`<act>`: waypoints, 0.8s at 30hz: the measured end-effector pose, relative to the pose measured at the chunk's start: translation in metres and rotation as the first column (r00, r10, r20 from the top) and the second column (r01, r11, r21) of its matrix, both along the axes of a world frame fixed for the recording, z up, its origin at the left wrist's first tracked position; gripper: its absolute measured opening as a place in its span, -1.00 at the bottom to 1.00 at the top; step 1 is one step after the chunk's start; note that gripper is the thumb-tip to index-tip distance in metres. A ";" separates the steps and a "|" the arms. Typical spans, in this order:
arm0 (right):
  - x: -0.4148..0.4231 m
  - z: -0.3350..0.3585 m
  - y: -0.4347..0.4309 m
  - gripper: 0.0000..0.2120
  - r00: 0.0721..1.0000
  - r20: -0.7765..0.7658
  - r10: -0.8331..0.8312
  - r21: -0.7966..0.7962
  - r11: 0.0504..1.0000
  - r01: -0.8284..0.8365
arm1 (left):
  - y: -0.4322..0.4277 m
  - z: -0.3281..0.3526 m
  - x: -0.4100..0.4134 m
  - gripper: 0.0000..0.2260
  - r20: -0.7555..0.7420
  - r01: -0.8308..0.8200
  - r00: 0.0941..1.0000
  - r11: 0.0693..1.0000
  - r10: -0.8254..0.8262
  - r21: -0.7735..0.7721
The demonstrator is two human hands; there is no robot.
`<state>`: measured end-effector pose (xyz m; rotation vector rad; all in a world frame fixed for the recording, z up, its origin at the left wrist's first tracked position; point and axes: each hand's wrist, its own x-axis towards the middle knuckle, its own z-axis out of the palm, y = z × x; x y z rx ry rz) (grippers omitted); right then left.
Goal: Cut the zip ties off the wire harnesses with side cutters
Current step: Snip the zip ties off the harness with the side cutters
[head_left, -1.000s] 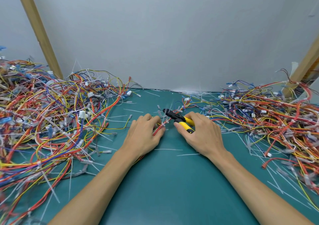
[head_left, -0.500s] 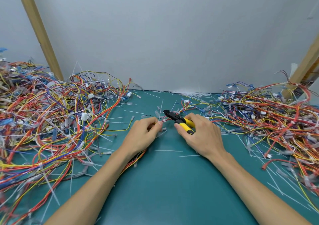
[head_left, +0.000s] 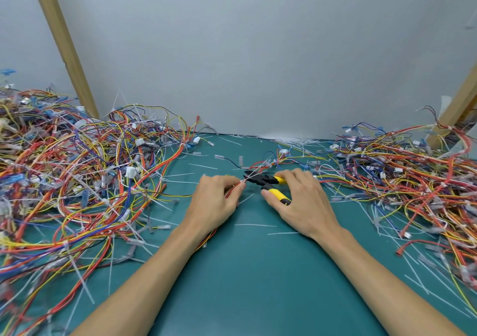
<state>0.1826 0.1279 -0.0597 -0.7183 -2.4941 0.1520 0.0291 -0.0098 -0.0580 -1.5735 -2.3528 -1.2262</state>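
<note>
Yellow-handled side cutters [head_left: 269, 184], gripped by the right hand [head_left: 303, 202], have moved up to the white zip tie [head_left: 248, 178] on the red wire harness [head_left: 232, 191], which the left hand [head_left: 215, 202] now pinches in its fingers [head_left: 238, 186] mid-bench [head_left: 258, 271], so it looks ready to snip.

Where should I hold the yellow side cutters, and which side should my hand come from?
Grip the two yellow handles, coming from the right. The side cutters point their black nose left at the harness pinched in the left hand, so the handles splay rightward, where the right hand wraps them.
</note>
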 end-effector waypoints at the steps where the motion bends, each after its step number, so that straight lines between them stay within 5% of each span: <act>1: 0.000 0.000 0.000 -0.50 1.000 0.001 0.003 0.001 1.000 -0.003 | 0.000 0.000 0.000 -0.69 -0.012 0.004 1.000 1.000 -0.004 -0.011; 24: 0.000 -0.001 0.002 -0.61 1.000 0.028 -0.001 0.086 0.996 -0.001 | 0.001 -0.002 -0.002 -0.75 -0.023 -0.020 1.000 0.998 0.019 -0.053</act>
